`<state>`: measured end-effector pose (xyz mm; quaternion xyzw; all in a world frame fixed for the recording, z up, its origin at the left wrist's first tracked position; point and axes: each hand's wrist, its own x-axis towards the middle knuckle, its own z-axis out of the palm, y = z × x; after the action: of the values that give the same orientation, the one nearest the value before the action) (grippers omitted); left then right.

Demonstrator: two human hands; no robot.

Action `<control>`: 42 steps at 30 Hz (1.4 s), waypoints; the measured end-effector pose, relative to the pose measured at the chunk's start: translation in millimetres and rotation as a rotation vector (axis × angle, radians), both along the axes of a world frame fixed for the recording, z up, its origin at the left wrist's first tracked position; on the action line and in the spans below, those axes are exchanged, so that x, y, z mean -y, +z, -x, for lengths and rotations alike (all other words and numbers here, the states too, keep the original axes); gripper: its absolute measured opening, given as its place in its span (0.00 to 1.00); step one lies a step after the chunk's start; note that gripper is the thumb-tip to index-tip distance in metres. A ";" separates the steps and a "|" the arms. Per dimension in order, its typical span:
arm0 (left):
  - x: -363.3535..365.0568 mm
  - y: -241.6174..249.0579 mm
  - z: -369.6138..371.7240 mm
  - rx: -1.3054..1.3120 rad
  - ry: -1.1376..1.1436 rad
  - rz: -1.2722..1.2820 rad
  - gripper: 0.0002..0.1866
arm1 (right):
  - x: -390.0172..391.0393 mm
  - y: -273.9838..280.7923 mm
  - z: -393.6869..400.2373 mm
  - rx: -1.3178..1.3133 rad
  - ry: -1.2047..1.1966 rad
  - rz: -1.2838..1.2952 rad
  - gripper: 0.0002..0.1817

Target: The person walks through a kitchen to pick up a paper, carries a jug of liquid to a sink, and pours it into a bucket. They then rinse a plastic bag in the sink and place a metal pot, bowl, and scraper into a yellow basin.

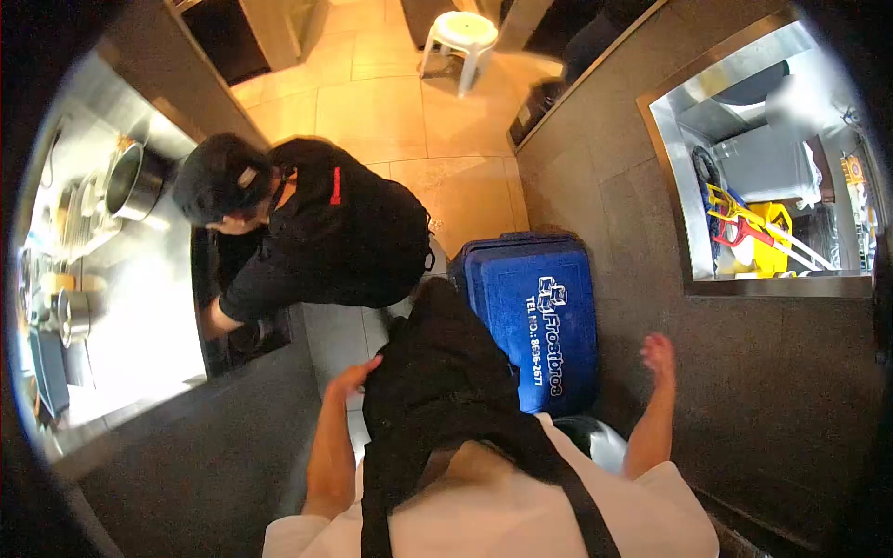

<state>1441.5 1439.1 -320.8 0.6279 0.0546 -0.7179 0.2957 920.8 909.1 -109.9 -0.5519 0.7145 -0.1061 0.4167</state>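
Black cloth, an apron [437,372], hangs down our front from a strap that runs over the white shirt [502,521]. Our left hand [352,379] rests against its left edge, the grip open with fingers together and flat, clamped on nothing. Our right hand [659,358] floats well apart from the apron on the other side, fingers loosely spread, also holding nothing.

Just past the apron's lower end stands a blue cooler box [544,316] with white lettering on its lid; it sits between our two hands and fills much of the narrow passage. To its right rises a dark tiled wall [772,391] with a steel-framed hatch [693,279] showing yellow and red tools behind it, so there is little room on that side.

On the left, a co-worker in a dark shirt [344,223] bends down beside the steel table [139,307], one arm reaching under its edge. That body takes up the gap between table and cooler box. On the table stand a steel pot [130,181] and a smaller tin [73,314].

Beyond the co-worker the tan floor tiles [391,112] lie open up to a white plastic stool [460,42].
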 end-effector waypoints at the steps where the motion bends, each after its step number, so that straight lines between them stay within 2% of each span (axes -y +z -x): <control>1: 70.8 101.0 -33.6 0.116 -0.177 0.058 0.43 | -19.2 -10.2 -16.3 0.044 0.004 -0.134 0.21; 2: 104.9 103.5 -56.3 0.185 -0.132 0.172 0.41 | -33.9 -15.1 -25.7 0.088 0.010 -0.266 0.20; 4: 174.4 118.5 -98.9 0.290 -0.074 0.397 0.36 | -35.4 -62.6 -11.3 0.013 0.049 -0.528 0.19; 7: 273.8 136.8 -147.5 0.538 -0.029 0.761 0.29 | -14.1 -58.1 -57.9 -0.165 -0.036 -0.678 0.16; 8: 297.9 146.3 -156.0 0.539 -0.010 0.755 0.29 | 3.9 -39.6 -93.6 -0.246 -0.018 -0.647 0.16; 10: 343.7 177.2 -183.5 0.487 0.144 0.828 0.28 | 77.2 -61.1 -126.3 -0.238 0.005 -0.617 0.16; 12: 381.4 179.7 -207.1 0.426 0.243 0.800 0.26 | 185.5 -114.7 -165.5 -0.219 0.049 -0.567 0.16; 14: 417.0 159.6 -232.6 0.399 0.386 0.746 0.27 | 298.8 -179.4 -241.2 -0.354 0.558 -0.383 0.16; 15: 441.8 148.3 -248.2 0.395 0.466 0.703 0.27 | 350.8 -178.6 -309.5 -0.345 0.595 -0.364 0.16; 17: 479.1 119.2 -278.3 0.547 0.350 0.458 0.28 | 377.5 -160.6 -405.5 0.065 0.277 -0.387 0.15; 18: 494.2 113.3 -290.8 0.536 0.338 0.456 0.28 | 387.1 -155.0 -430.0 0.060 0.263 -0.392 0.15; 20: 531.8 104.3 -316.7 0.583 0.321 0.211 0.28 | 430.2 -138.0 -488.1 0.041 0.419 -0.473 0.13; 22: 563.4 89.7 -340.5 0.604 0.352 0.235 0.28 | 461.9 -127.0 -525.6 0.015 0.408 -0.488 0.12; 24: 585.0 89.4 -368.3 0.638 0.436 0.307 0.28 | 473.9 -144.8 -544.2 -0.003 0.402 -0.522 0.11; 26: 600.7 79.9 -385.8 0.707 0.513 0.289 0.26 | 529.7 -205.4 -541.5 -0.313 0.790 -0.466 0.11; 27: 606.8 69.0 -385.7 0.768 0.592 0.281 0.24 | 548.9 -262.7 -521.6 -0.325 1.038 -0.125 0.12; 28: 598.0 52.6 -381.6 0.866 0.523 0.205 0.20 | 557.3 -255.1 -556.9 -0.604 1.611 -0.070 0.13; 29: 587.2 41.2 -378.1 0.888 0.362 0.140 0.18 | 565.4 -244.1 -594.7 -0.730 2.165 0.147 0.15; 30: 578.4 17.9 -363.4 0.963 0.348 0.042 0.19 | 562.6 -231.3 -628.8 -0.263 1.611 0.028 0.14; 31: 568.7 -0.3 -344.6 0.872 0.358 -0.082 0.20 | 545.0 -185.4 -696.0 -0.430 1.141 -0.436 0.14; 32: 557.9 -22.0 -326.2 0.685 0.371 -0.103 0.19 | 554.4 -207.8 -731.0 -0.409 1.417 -0.326 0.15; 33: 553.4 -14.9 -323.4 0.503 0.254 -0.165 0.20 | 565.9 -253.4 -769.2 -0.387 1.563 -0.264 0.15; 34: 542.8 -13.0 -318.8 0.858 -0.349 0.125 0.24 | 577.9 -298.9 -806.0 -0.359 1.703 -0.187 0.15; 35: 548.4 0.4 -310.7 0.718 -0.034 0.107 0.28 | 568.8 -290.2 -855.7 -0.493 1.890 -0.078 0.16; 36: 566.7 21.3 -317.3 0.156 0.477 -0.284 0.31 | 552.6 -276.6 -908.0 -0.585 2.035 0.038 0.17; 37: 574.1 29.5 -321.6 -0.028 0.701 -0.347 0.31 | 536.5 -265.3 -957.2 -0.594 2.091 0.113 0.17; 38: 577.3 32.2 -332.2 -0.086 0.798 -0.293 0.31 | 519.0 -249.8 -1005.5 -0.534 2.055 0.114 0.18; 40: 583.0 30.8 -369.1 -0.196 0.928 -0.184 0.31 | 476.2 -199.8 -1093.5 -0.201 1.742 -0.163 0.20; 42: 589.4 18.9 -425.9 -0.262 1.021 -0.078 0.31 | 438.7 -194.0 -1166.6 0.007 1.718 -0.286 0.25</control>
<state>1867.5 849.7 -301.9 0.4370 0.4166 -0.5525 0.5746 2087.4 470.4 -303.9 -0.8418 0.0560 0.3341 0.4201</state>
